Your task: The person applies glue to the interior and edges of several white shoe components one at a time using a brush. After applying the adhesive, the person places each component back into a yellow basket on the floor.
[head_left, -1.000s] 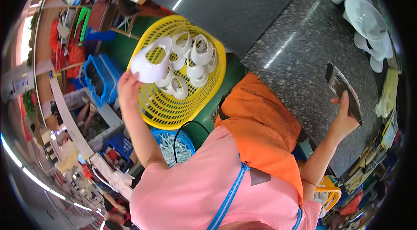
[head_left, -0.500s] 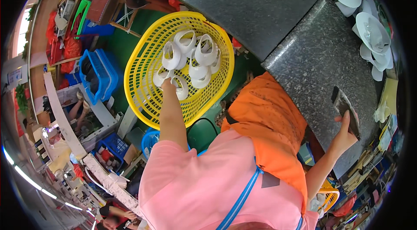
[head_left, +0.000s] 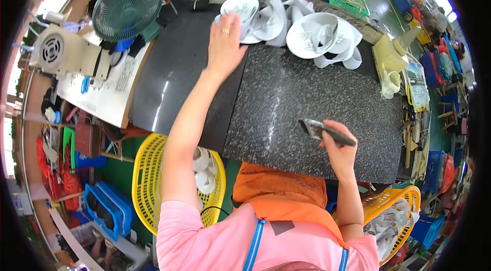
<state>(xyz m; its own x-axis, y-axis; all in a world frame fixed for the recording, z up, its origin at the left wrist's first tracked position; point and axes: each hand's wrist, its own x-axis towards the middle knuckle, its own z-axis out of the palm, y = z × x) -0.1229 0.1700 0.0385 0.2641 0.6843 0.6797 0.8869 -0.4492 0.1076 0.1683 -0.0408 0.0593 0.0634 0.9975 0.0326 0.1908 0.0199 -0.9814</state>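
Observation:
My left hand (head_left: 225,46) reaches out over the far side of the dark stone worktop (head_left: 302,97). Its fingers are stretched on or just above a white oval-brimmed piece (head_left: 243,9), one of a row of similar curled white pieces; whether they touch it I cannot tell. Closer in, my right hand (head_left: 340,150) is closed round the handle of a flat, wide brush (head_left: 327,133), whose dark tip points left above the worktop. To the right of the first pieces lies another group of white brimmed pieces (head_left: 319,38), partly stacked over one another.
Below the worktop's left part stands a yellow basket (head_left: 144,179) with rounded white pieces in it. An orange basket (head_left: 411,202) of white pieces sits at lower right. A green fan (head_left: 127,9), a cream machine (head_left: 56,51) and a pale yellow container (head_left: 383,58) flank the worktop.
My left hand has left the white pieces in the yellow basket and gone up to those on the worktop. The view has swung toward the worktop. The brush is still in my right hand.

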